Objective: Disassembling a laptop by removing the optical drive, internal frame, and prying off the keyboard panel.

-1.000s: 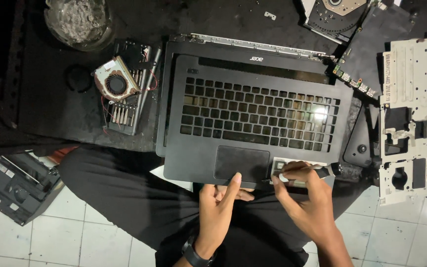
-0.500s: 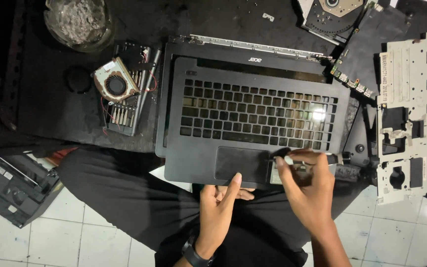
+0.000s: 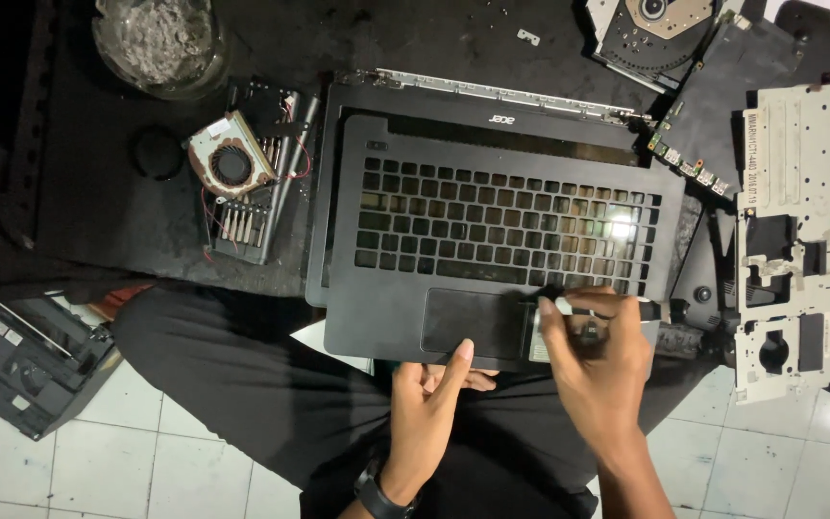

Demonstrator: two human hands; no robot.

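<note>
A black laptop top cover (image 3: 492, 192) with an empty keyboard frame and a touchpad lies on my lap and the dark table edge. My left hand (image 3: 429, 408) holds the cover's near edge, thumb up by the touchpad (image 3: 473, 322). My right hand (image 3: 598, 360) pinches a small, thin black strip-like part (image 3: 602, 306) over the palm rest, right of the touchpad. What the part is, I cannot make out.
A cooling fan with heat pipe (image 3: 237, 183) lies left of the cover. A glass bowl of grey dust (image 3: 160, 38) stands at far left. A pale metal frame (image 3: 809, 231) and a circuit board (image 3: 713, 115) lie right; an optical drive (image 3: 650, 29) behind; black device (image 3: 21, 360) on tiles.
My right hand has shifted up and slightly left along the palm rest with the small black part. My left hand stays on the cover's near edge.
</note>
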